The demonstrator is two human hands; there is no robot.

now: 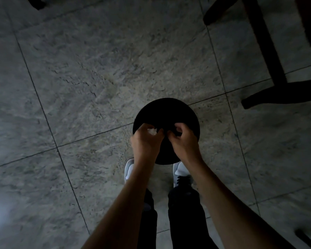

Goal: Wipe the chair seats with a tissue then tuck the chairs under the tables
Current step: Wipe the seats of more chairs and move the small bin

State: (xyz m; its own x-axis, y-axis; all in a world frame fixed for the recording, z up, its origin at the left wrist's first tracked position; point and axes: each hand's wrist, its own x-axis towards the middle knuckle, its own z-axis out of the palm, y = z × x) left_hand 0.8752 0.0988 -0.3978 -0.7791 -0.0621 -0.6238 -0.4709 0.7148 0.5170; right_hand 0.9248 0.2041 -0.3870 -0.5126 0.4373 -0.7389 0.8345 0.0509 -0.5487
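Note:
A round black stool seat stands on the tiled floor just ahead of my feet. Both my hands hover over its near half. My left hand grips a small crumpled white tissue in its curled fingers, over the seat's left side. My right hand is over the middle of the seat with its fingers curled; nothing shows in it. The dim light hides whether either hand touches the seat.
Dark table or chair legs and a floor bar stand at the upper right. Another dark leg shows at the top left. My white shoes are right behind the stool. Grey stone tiles spread to the left.

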